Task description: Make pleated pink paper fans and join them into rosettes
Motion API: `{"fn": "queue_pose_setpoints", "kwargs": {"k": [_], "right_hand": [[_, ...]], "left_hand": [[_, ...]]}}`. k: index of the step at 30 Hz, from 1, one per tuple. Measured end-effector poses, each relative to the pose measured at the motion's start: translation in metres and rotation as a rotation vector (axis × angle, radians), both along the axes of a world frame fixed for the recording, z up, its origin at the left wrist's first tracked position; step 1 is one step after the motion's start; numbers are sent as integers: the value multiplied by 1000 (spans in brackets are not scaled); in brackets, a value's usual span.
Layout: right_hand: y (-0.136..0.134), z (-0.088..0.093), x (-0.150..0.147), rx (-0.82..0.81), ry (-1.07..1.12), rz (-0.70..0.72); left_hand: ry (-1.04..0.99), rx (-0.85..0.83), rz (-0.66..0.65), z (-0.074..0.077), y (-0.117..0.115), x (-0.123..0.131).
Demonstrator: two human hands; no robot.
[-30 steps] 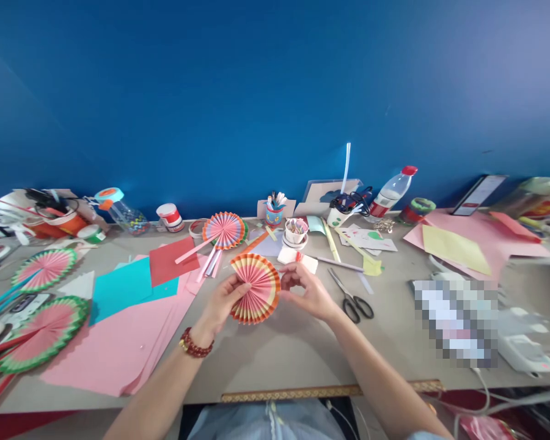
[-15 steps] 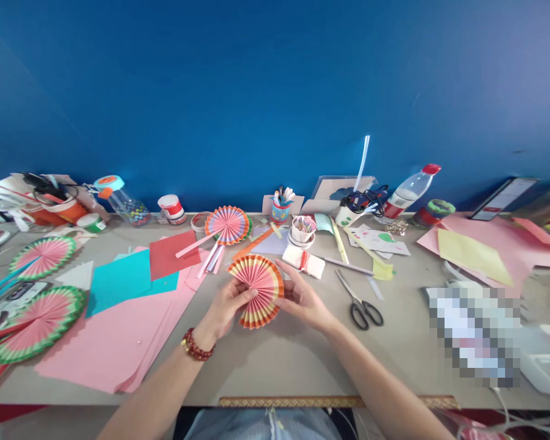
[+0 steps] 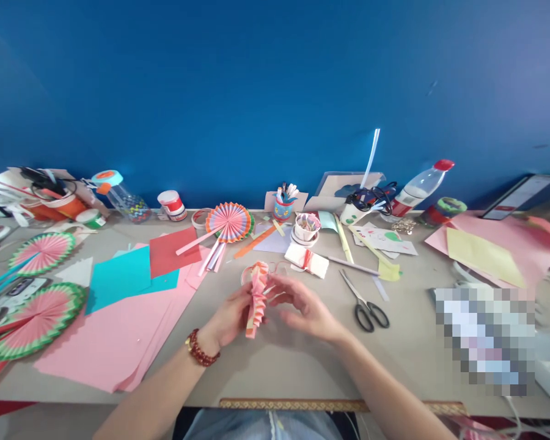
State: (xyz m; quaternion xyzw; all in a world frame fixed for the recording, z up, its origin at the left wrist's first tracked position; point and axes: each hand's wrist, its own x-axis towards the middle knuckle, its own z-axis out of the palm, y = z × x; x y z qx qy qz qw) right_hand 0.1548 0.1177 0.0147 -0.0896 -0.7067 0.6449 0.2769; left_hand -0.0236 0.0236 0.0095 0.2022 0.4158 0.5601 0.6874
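Observation:
A pleated paper fan (image 3: 258,299) in pink, orange and yellow is turned nearly edge-on above the table, its folds showing as a narrow zigzag strip. My left hand (image 3: 231,315) is closed on its left side, the fingertips partly hidden by the paper. My right hand (image 3: 305,308) is just right of the fan with loosely bent fingers and the thumb apart. Whether its fingertips touch the folds is hard to see. Behind the fan lies a white pad wound with red thread (image 3: 307,261). Black-handled scissors (image 3: 364,302) lie to the right.
Pink sheets (image 3: 105,342) and turquoise paper (image 3: 119,278) cover the left side. Finished-looking round fans (image 3: 43,321) lie at the far left, and another fan (image 3: 229,223) is behind. A bottle (image 3: 417,189), cups and a leaning phone (image 3: 517,195) line the blue wall.
The fan has turned from face-on to nearly edge-on in my left hand. My right hand has come off its right edge, its thumb now away from the paper.

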Motion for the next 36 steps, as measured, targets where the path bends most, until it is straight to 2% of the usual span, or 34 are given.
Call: {"fn": "queue_pose_setpoints", "kwargs": {"k": [4,7,9,11,15,19,21,27,36], "right_hand": [[-12,-2,-8,252,-90,-174],[-19,-6,-13,349,-167,-344],[-22,-9,-14,371,-195,-426],[-21,-13,-15,313,-185,-492],[-13,-19,-15,71,-137,-563],[-8,-15,-15,-241,-94,-359],[-9,-10,-14,-336,-59,-261],[-12,1,-12,-381,12,-246],[-10,2,-10,-353,21,-439]], "left_hand": [[28,-4,19,0,-2,3],[131,-80,5,1,-5,8],[167,-64,-1,1,-7,14],[169,14,-16,0,-8,20],[244,154,-106,1,-11,28],[381,216,-119,5,-12,28],[414,236,-125,7,-12,27],[402,250,-142,12,-10,25],[376,218,-191,5,-11,25]]}}
